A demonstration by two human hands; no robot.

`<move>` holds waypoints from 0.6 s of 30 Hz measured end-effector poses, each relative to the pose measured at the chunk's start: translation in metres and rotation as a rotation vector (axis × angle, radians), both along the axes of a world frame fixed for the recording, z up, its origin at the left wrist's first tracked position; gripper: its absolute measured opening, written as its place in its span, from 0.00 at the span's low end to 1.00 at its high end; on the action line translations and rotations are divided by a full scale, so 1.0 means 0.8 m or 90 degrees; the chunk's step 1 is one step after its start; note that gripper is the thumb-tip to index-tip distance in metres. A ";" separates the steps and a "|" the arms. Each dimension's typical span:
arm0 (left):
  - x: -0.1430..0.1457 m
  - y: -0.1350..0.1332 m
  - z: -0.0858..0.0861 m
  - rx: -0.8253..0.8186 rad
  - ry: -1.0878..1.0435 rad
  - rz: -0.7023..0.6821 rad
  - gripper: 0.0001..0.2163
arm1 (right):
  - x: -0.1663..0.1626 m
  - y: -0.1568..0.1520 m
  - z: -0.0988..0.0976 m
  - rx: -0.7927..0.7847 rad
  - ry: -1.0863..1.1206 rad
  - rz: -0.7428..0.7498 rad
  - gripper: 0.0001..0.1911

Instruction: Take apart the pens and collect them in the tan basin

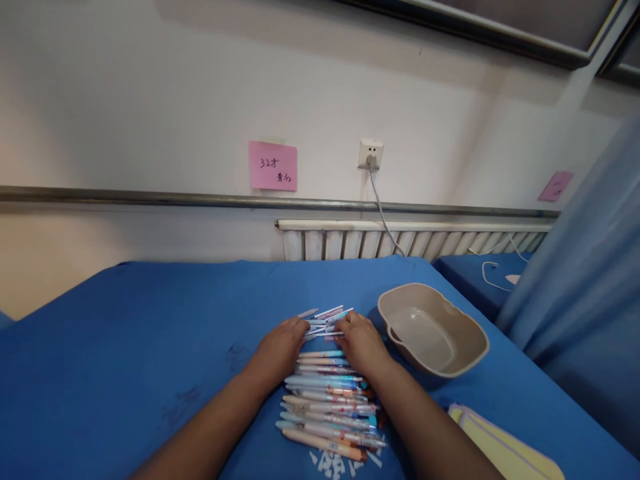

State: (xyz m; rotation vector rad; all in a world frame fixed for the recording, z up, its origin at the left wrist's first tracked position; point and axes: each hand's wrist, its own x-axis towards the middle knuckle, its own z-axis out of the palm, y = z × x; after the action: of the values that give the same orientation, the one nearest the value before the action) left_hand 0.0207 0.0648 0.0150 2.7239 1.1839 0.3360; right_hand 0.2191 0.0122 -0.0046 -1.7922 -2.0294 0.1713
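Note:
Several pastel pens lie side by side in a column on the blue cloth, pointing left and right. At the column's far end is a looser bunch of pens, some crossing at angles. My left hand has its fingers curled against the left ends of this bunch. On the opposite side, my right hand closes on the right ends. Fingertips of both hands are partly hidden. Small white scraps lie below the nearest pen.
An empty beige basin stands right of my right hand. Yellow sheets with purple edges lie at front right. Behind the blue-covered table are a white radiator and a plugged-in cable. A blue curtain hangs at right.

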 end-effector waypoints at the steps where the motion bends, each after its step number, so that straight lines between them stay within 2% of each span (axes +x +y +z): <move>1: 0.000 -0.001 -0.001 0.001 -0.010 0.006 0.09 | 0.000 0.000 0.000 -0.007 -0.006 -0.013 0.09; 4: 0.001 -0.005 0.002 -0.033 -0.022 -0.006 0.07 | -0.001 -0.001 -0.002 -0.032 0.021 -0.015 0.08; 8: 0.000 -0.007 0.008 -0.079 0.016 -0.081 0.05 | 0.001 0.000 -0.003 -0.052 0.080 0.072 0.06; 13: -0.003 -0.005 0.009 -0.089 0.021 -0.145 0.06 | 0.009 0.001 -0.003 -0.081 0.131 0.149 0.10; 18: 0.000 -0.010 0.007 -0.076 0.002 -0.106 0.05 | 0.006 0.000 -0.006 -0.126 0.147 0.181 0.11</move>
State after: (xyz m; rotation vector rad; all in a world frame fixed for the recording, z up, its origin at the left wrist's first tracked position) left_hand 0.0205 0.0570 0.0204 2.6964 0.9369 0.2317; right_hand 0.2236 0.0120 -0.0090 -1.5009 -2.1461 0.6527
